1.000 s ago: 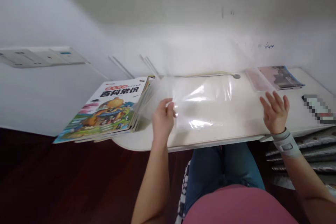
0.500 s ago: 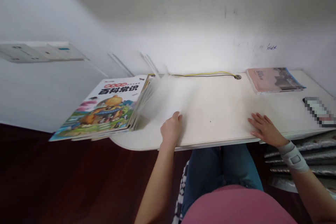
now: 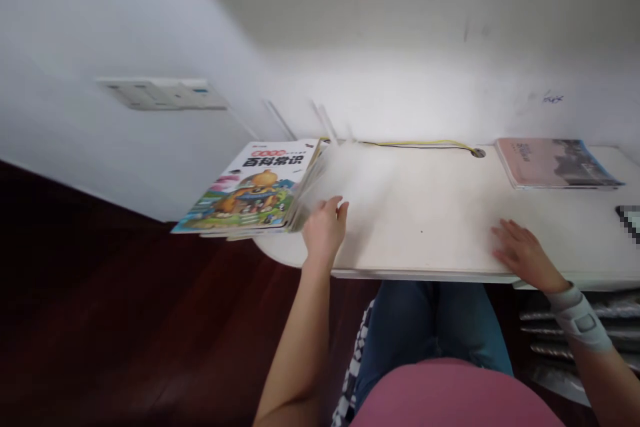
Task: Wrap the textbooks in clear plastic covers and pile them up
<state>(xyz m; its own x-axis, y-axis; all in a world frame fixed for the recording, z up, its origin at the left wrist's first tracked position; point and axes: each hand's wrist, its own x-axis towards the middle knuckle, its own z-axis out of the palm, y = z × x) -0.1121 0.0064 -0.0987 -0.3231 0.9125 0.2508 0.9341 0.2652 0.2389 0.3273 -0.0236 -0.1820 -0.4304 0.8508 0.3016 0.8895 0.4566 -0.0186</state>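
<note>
While the person's pink top (image 3: pixel 440 397) and blue jeans (image 3: pixel 450 320) fill the nearest part of the view, a black-and-white checked fabric (image 3: pixel 355 363) shows beside the legs, and silvery wrapped bundles (image 3: pixel 623 310) lie beneath the desk (image 3: pixel 425 213) on the right. The right forearm wears a pale wrist brace (image 3: pixel 583 320); ahead of it the right hand (image 3: pixel 525 253), slightly blurred, is over the near part of the white desk, its grip released and its fingers outstretched, with nothing in them. The left hand (image 3: pixel 325 230) is near the front edge, fingers bent and thumb apart, close by the lower corner of the book stack (image 3: pixel 255 193). Just beyond it, a blurred, whitish see-through sheet (image 3: pixel 360 170) spreads from the stack's right side over the desk; I cannot tell whether the left grip pinches it. The stack lies at the left end, jutting past the edge, a colourful illustrated cover on top. Farther back on the right rests a pink-and-grey book (image 3: pixel 555 161), near a round cable hole (image 3: pixel 479 153) from which a yellow cable (image 3: pixel 430 142) runs along the wall. Blue handwriting (image 3: pixel 553 98) marks that wall, and a white socket panel (image 3: pixel 167 93) is mounted to the left.
</note>
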